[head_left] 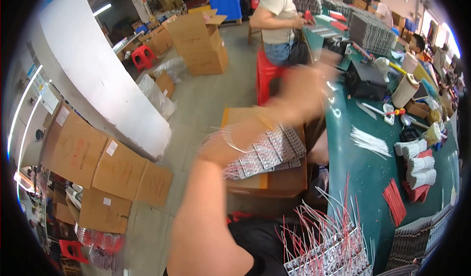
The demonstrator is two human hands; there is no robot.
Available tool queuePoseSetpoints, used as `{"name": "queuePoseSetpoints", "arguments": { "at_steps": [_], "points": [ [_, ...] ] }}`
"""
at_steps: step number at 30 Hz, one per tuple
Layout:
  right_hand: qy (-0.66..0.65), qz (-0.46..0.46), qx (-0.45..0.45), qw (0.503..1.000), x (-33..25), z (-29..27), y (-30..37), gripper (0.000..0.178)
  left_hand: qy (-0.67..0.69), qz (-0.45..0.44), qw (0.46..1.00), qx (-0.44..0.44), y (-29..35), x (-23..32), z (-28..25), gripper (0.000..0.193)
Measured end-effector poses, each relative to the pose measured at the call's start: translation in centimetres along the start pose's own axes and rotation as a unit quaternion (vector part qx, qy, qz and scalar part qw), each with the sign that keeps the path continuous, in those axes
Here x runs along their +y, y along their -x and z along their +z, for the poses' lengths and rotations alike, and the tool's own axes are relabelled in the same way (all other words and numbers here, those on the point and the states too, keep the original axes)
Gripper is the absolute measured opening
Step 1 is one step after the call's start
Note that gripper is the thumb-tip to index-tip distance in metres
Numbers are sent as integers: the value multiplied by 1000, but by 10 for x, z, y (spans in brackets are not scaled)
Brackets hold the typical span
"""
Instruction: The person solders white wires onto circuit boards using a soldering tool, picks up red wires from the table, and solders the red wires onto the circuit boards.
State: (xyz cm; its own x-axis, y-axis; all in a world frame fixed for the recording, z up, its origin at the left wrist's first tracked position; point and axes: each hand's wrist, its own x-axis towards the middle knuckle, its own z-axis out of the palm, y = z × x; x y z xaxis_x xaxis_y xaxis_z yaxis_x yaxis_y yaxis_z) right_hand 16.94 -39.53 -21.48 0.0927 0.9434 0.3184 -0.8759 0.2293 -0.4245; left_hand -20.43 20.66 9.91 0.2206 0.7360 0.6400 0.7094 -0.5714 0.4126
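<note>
My left arm reaches up from the lower edge and bends to the right, and my left hand (311,82) is above the green table's left edge. Motion smears its fingers, so whether it holds anything does not show. Under the forearm, a stack of grey strip panels (274,151) with thin wires lies on a cardboard box (289,180). Close to my body is another panel (333,254) with red and white wires standing up from it. My right hand is out of view.
On the green table (343,163) lie white wires (370,141), red wires (394,202), bundled wires (421,170), a black box (365,79) and tools. A co-worker (277,18) stands beside a red stool (267,77). Cartons (201,45) and a white pillar (98,55) are left.
</note>
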Motion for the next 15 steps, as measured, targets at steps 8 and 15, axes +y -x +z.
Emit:
{"name": "queuePoseSetpoints", "arguments": {
  "at_steps": [8, 15],
  "points": [
    [-80, -6, -74, 994, 17, -24, 1, 44, -254, -528, 793, 166, 35, -297, -258, 65],
    [-84, -79, -122, 986, 40, -8, 39, 44, -200, -384, 881, 192, 24, -288, -199, 32]
  ]
}}
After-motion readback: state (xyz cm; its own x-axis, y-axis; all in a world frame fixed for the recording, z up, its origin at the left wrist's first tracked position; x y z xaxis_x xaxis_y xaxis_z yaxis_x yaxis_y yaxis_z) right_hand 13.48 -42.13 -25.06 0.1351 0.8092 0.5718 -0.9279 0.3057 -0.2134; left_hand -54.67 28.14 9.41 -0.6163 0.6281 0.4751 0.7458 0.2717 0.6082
